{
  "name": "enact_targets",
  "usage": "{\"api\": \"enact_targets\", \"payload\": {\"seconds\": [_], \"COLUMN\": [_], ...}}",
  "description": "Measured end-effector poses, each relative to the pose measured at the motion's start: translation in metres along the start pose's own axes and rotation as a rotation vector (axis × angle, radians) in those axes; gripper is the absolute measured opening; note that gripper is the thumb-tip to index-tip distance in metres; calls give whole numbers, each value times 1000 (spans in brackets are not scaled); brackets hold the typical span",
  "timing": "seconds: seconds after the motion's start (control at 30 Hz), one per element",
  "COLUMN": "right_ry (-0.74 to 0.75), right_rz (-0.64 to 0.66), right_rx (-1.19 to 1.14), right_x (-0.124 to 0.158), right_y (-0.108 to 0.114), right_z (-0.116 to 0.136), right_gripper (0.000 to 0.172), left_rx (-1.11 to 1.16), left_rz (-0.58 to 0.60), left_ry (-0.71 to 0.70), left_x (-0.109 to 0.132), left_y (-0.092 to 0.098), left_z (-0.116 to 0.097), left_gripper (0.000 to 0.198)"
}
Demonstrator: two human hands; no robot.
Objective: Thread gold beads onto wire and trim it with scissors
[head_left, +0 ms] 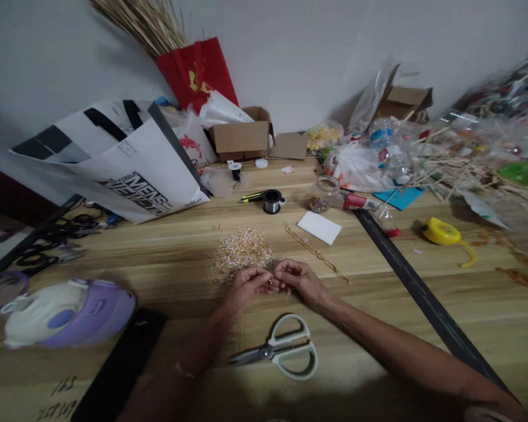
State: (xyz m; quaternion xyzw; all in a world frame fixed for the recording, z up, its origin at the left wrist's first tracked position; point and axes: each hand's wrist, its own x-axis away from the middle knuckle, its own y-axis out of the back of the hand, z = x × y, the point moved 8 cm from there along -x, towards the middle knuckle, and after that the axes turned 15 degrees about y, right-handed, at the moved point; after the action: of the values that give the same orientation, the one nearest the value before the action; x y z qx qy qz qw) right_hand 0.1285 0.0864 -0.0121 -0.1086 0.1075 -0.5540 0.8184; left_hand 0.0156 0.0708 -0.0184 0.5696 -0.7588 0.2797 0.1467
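Observation:
My left hand [250, 282] is closed in a pinch on a small gold bead [271, 281] at the near right edge of a bead pile. My right hand [301, 281] pinches close beside it, fingertips almost touching the left ones; what it grips is too small to make out. The pile of gold and clear beads [240, 249] lies just beyond my left hand. A gold beaded strand [315, 251] stretches across the table past my right hand. Nearer to me, white-handled scissors [286, 351] lie with blades pointing left.
Behind the beads are a wire spool [271, 202], a white card [319, 227] and a jar of beads [323, 196]. A yellow tape measure [440, 231] sits right. Left are a white paper bag [132, 170], a purple-and-white bottle [74, 313] and a black phone-like slab [123, 357].

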Motion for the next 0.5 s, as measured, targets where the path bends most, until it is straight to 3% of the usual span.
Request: {"api": "enact_targets", "payload": {"seconds": [0.27, 0.5], "right_ry": [43, 117], "right_rz": [-69, 16], "right_rx": [-19, 18], "right_x": [3, 7], "right_y": [2, -6], "right_z": [-2, 3], "right_gripper": [32, 33], "left_rx": [-64, -109], "left_rz": [-26, -33], "left_ry": [-17, -29], "left_x": [0, -2], "left_y": [0, 0], "left_z": [-2, 0], "left_gripper": [41, 44]}}
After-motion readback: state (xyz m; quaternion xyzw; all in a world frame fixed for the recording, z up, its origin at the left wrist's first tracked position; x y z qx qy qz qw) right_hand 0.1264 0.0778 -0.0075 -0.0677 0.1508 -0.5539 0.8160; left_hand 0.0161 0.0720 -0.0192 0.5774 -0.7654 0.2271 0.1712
